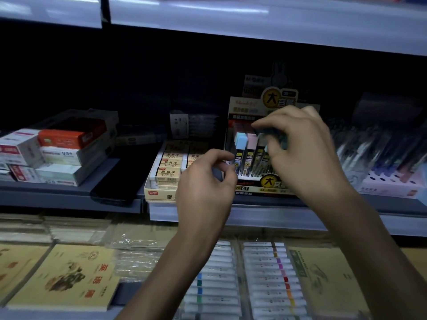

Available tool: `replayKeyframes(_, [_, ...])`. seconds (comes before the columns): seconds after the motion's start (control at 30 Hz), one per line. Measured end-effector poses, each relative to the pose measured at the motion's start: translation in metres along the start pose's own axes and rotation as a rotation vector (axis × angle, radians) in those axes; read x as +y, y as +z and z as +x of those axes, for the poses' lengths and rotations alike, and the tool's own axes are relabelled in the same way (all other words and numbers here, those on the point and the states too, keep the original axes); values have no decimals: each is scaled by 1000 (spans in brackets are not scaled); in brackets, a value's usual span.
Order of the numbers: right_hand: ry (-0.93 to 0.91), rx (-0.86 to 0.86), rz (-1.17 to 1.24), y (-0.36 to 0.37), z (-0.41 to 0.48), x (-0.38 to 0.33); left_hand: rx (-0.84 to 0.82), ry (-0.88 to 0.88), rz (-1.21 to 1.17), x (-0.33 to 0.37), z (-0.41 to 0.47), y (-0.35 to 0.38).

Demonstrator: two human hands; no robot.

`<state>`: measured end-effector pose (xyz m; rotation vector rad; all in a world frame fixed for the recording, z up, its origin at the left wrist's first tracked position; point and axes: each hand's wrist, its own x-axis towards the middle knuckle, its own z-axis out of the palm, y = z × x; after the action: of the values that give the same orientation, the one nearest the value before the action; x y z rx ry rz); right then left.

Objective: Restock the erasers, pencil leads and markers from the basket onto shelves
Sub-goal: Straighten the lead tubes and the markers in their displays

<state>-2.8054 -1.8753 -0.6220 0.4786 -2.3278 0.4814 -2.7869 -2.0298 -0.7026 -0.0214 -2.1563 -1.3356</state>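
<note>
Hard, glossy plastic makes up the slim pencil-lead case (270, 132) that the right hand (300, 148) pinches between thumb and fingertips, right of centre in the frame. It sits just above the open cardboard display box (272, 183) on the shelf (69, 195). The case is blurred, but looks dark with a pale end.

Such a case should be very light, stiff and rather slick, and the leads inside are brittle. A gentle pinch on the flat sides near the cap seems best, lowering it straight into a free slot.

In the box, more cases stand upright and close together, one with a blue cap (241, 139), one with a pink cap (251, 140).

The left hand (208, 179), at centre just beside the box's left wall, has its fingers curled round what looks like a small grey-blue piece (217, 174); I cannot tell what it is.

Left of it lies a cream carton of erasers (166, 172), blocks in paper sleeves. Wrapped pens (369, 146) lie at right. The basket is out of view.
</note>
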Motion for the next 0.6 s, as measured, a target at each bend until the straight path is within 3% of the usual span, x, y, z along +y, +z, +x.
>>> replayKeyframes(0.2, [-36, -8, -75, 4, -3, 3, 19, 37, 32, 6, -2, 3])
replayKeyframes(0.4, [-68, 47, -144, 10, -4, 4, 46, 300, 339, 14, 1, 6])
replayKeyframes(0.6, [-66, 45, -110, 13, -4, 6, 69, 335, 457, 11, 3, 6])
